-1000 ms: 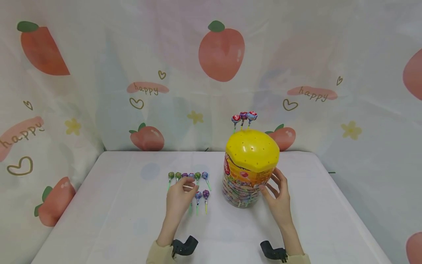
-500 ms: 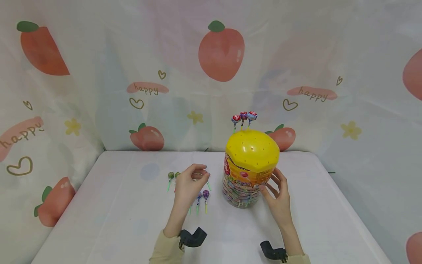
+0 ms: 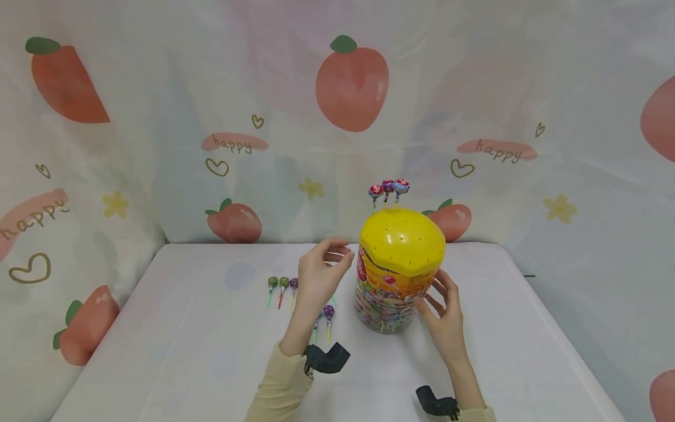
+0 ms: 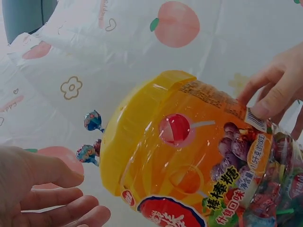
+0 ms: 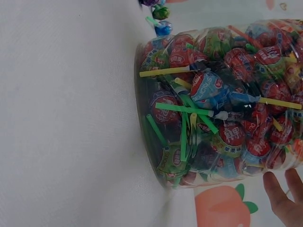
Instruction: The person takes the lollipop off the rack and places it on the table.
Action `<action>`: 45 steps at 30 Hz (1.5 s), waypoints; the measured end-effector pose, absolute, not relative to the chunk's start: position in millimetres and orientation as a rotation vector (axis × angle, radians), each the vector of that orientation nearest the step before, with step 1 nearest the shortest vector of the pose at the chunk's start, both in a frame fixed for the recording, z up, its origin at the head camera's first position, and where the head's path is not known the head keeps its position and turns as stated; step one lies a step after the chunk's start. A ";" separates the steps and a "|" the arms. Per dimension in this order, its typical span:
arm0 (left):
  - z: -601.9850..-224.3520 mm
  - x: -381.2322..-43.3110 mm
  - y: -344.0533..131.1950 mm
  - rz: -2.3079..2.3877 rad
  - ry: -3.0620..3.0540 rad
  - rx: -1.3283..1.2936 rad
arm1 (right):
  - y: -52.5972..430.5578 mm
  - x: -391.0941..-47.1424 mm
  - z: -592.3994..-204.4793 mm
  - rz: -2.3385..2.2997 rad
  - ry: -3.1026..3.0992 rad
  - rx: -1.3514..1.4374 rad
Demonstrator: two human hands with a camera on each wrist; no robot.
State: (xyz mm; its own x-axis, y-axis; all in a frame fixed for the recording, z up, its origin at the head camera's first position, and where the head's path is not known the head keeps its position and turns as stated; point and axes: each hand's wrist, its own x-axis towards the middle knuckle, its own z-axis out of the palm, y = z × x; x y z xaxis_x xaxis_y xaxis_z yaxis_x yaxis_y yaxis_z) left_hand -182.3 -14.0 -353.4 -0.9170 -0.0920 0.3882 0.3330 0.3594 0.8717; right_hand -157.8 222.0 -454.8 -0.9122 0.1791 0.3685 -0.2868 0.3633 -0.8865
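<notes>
A clear jar (image 3: 384, 310) packed with wrapped lollipops, with an orange label and a domed yellow lid (image 3: 403, 241), stands upright. Three lollipops (image 3: 388, 186) stick up from the back of the lid. My right hand (image 3: 447, 328) grips the jar's right side, its thumb on the label (image 4: 208, 156) and fingers reaching behind. Just left of the lid, my left hand (image 3: 320, 272) hovers with loosely bent fingers. Thumb and fingers (image 4: 90, 217) are apart in the left wrist view, with nothing between them. Below it lie lollipops (image 3: 283, 284) in two rows, partly hidden by the forearm.
A white cloth covers the table (image 3: 174, 334). Behind it hangs a pale backdrop (image 3: 422, 70) printed with peaches. Black wrist mounts (image 3: 328, 357) sit on both forearms.
My left hand has moved up and right from over the lollipop rows to beside the jar's lid. More of the upper row's left end shows. The right hand and jar have stayed put.
</notes>
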 end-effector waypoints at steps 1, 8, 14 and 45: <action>-351.7 -183.3 -12.7 -1.581 -2.248 -0.216 | 222.1 -157.8 -455.0 1.565 -2.229 0.094; -337.1 -192.0 -3.4 -1.613 -2.210 -0.268 | 222.6 -158.0 -455.2 1.555 -2.230 0.093; -327.3 -200.3 4.7 -1.622 -2.218 -0.315 | 220.5 -156.5 -452.2 1.579 -2.222 0.095; -284.2 -238.9 56.6 -1.229 -2.200 -0.420 | 213.0 -144.3 -430.6 1.567 -2.261 0.081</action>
State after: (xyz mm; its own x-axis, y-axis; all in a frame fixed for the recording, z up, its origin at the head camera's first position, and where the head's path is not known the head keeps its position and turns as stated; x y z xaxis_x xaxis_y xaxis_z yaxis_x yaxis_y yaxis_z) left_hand -238.9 56.6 -284.2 -0.7831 -0.0068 0.6218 0.5260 0.5262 0.6681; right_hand -144.3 213.0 -430.6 -0.9234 0.1694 0.3443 -0.2631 0.3738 -0.8894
